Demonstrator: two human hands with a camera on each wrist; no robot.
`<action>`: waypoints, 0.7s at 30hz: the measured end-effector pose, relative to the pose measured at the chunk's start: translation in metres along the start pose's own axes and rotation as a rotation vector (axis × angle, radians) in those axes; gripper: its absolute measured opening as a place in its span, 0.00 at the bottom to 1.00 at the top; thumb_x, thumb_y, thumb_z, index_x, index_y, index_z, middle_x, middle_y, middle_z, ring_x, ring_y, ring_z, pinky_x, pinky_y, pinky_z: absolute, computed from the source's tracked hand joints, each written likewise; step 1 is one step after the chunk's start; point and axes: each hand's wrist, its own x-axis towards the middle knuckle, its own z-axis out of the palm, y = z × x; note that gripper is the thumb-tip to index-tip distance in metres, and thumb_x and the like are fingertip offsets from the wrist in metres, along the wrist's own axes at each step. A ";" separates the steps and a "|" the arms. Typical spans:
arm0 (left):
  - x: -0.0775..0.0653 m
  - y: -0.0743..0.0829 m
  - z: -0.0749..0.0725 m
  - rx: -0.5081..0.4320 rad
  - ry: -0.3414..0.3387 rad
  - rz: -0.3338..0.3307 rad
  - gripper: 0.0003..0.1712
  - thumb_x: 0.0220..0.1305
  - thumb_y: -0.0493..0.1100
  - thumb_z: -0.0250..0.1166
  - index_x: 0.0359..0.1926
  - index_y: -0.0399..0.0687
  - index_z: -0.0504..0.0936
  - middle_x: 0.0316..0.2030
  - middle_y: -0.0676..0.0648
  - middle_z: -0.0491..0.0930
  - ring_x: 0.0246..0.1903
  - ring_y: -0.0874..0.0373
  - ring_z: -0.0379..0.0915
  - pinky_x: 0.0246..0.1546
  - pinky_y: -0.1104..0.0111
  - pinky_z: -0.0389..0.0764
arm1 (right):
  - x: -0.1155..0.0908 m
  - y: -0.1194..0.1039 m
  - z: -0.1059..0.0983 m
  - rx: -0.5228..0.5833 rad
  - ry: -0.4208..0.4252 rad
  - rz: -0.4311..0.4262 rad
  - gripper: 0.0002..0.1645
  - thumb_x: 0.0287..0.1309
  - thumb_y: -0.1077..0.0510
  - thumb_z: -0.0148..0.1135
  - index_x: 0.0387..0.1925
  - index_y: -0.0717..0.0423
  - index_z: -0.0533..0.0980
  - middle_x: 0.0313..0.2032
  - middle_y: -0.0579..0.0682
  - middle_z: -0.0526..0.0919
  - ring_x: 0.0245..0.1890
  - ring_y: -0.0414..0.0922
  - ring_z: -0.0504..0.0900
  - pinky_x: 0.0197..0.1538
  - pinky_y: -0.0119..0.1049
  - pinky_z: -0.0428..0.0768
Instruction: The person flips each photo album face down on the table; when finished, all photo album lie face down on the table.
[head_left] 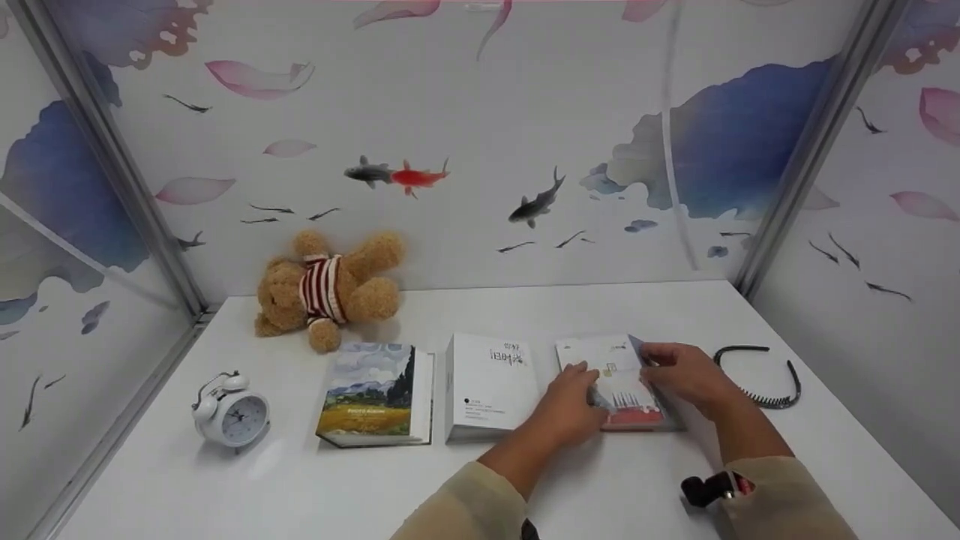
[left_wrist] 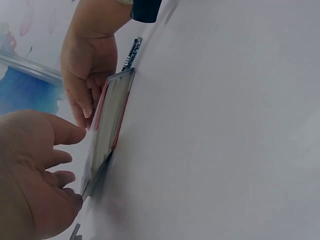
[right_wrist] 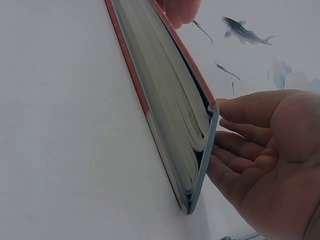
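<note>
A hardcover book (head_left: 611,379) with a white and red cover and a grey-blue spine (right_wrist: 204,165) lies on the table, its page edges (left_wrist: 111,112) facing the front. My left hand (head_left: 571,405) touches its left side, with fingers at the cover and the thumb near the front corner. On the opposite side, my right hand (head_left: 686,373) rests its fingertips along the spine. The right wrist view shows those fingers fairly straight against the spine, their tips partly hidden behind it. Left of this book lies a thick white book (head_left: 487,390), close to my left forearm.
Farther left are a book with a landscape cover (head_left: 367,394) and a white alarm clock (head_left: 232,412). A teddy bear (head_left: 330,289) in a striped shirt lies at the back wall. A black toothed headband (head_left: 780,401) lies right of my right hand. Printed panels enclose the white table (head_left: 585,495).
</note>
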 end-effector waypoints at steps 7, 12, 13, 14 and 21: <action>-0.012 -0.014 -0.034 -0.230 0.113 0.045 0.36 0.74 0.52 0.66 0.79 0.59 0.70 0.82 0.51 0.65 0.84 0.50 0.57 0.84 0.49 0.59 | 0.000 -0.028 0.021 0.024 0.020 -0.105 0.40 0.77 0.43 0.61 0.82 0.50 0.63 0.80 0.56 0.68 0.83 0.61 0.63 0.82 0.64 0.62; -0.025 -0.032 -0.067 -0.289 0.187 0.056 0.36 0.76 0.56 0.64 0.81 0.63 0.67 0.82 0.49 0.65 0.83 0.47 0.58 0.82 0.44 0.62 | 0.005 -0.051 0.044 0.046 0.022 -0.149 0.39 0.77 0.41 0.62 0.81 0.47 0.66 0.77 0.52 0.75 0.80 0.57 0.69 0.82 0.61 0.63; -0.028 -0.036 -0.074 -0.295 0.202 0.052 0.36 0.76 0.56 0.64 0.81 0.64 0.67 0.82 0.50 0.65 0.83 0.46 0.58 0.82 0.43 0.63 | 0.007 -0.055 0.048 0.055 0.023 -0.157 0.38 0.77 0.42 0.62 0.81 0.47 0.66 0.76 0.51 0.75 0.80 0.56 0.69 0.82 0.60 0.64; -0.030 -0.040 -0.080 -0.303 0.219 0.049 0.36 0.76 0.56 0.63 0.81 0.63 0.66 0.82 0.50 0.64 0.82 0.45 0.59 0.81 0.43 0.63 | 0.008 -0.059 0.053 0.065 0.023 -0.162 0.37 0.77 0.43 0.62 0.80 0.46 0.67 0.76 0.51 0.76 0.80 0.56 0.70 0.82 0.59 0.65; -0.042 -0.071 -0.113 -0.371 0.292 0.041 0.38 0.76 0.54 0.66 0.81 0.58 0.66 0.82 0.48 0.65 0.81 0.37 0.60 0.80 0.43 0.66 | 0.017 -0.086 0.084 0.183 0.002 -0.207 0.33 0.77 0.49 0.62 0.79 0.48 0.69 0.73 0.52 0.79 0.76 0.55 0.76 0.78 0.56 0.73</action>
